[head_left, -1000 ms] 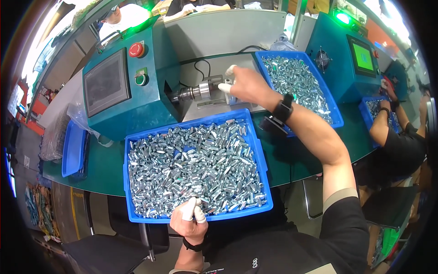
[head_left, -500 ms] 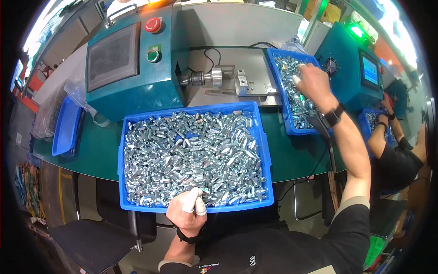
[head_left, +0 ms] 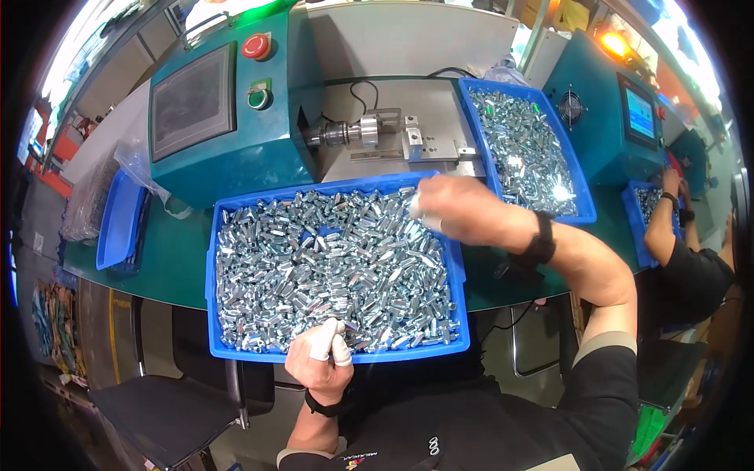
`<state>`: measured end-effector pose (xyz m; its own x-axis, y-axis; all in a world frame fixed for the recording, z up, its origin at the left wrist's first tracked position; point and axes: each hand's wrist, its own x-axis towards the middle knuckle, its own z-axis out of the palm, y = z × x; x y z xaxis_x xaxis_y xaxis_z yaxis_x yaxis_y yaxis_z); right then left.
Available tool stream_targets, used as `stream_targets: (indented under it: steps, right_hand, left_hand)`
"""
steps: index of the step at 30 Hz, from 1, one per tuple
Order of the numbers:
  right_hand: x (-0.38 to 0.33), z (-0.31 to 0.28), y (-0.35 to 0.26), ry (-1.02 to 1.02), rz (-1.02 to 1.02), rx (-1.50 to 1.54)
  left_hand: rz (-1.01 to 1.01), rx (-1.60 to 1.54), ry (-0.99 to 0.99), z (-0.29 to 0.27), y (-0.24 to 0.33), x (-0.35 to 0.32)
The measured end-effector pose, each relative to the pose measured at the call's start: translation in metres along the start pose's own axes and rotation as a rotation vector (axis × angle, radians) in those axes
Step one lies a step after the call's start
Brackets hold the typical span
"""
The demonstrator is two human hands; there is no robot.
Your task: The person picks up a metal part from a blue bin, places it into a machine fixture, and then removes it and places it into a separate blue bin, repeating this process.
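Note:
A wide blue tray (head_left: 458,314) full of small shiny metal fittings (head_left: 330,259) lies before me on the green table. At its near edge my left hand (head_left: 318,363) is closed in a pinch, white coverings on its fingertips; what sits between them is too small to make out. My right hand (head_left: 465,210) hangs over the tray's far right corner, its white-covered fingertips pointing left and down. Motion blurs those fingers, and whether they hold a fitting cannot be seen. To the right, a second blue tray (head_left: 583,213) holds more of the same metal fittings.
Behind the wide tray stands a teal machine (head_left: 236,157) with a dark screen, red button and metal chuck (head_left: 367,131). Another teal machine (head_left: 601,118) is at right, near a co-worker's arm (head_left: 661,224). An empty-looking blue tray (head_left: 118,220) leans at left above a black chair (head_left: 169,412).
My right hand has left the right-hand tray and come left and nearer, over the wide tray's corner. My left hand is nearly unmoved. The right-hand tray sits slightly farther right. The machine lamps have changed colour.

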<state>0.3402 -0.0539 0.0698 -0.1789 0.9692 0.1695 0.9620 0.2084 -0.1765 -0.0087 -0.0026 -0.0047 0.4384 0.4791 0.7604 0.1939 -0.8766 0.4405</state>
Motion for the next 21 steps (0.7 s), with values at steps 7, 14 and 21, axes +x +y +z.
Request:
stream_targets:
  steps: [7,14,21]
  right_hand:
    - [0.039,-0.023,0.051,0.533,0.341,0.538]
    - [0.052,-0.008,0.069,0.539,0.542,0.711]
    - [0.056,-0.008,0.073,0.530,0.395,0.518]
  left_hand:
    - [-0.003,0.003,-0.015,-0.003,-0.001,0.002]
    - [-0.003,0.020,-0.012,-0.003,-0.001,-0.001]
    - [0.005,0.014,-0.036,-0.006,-0.004,-0.001]
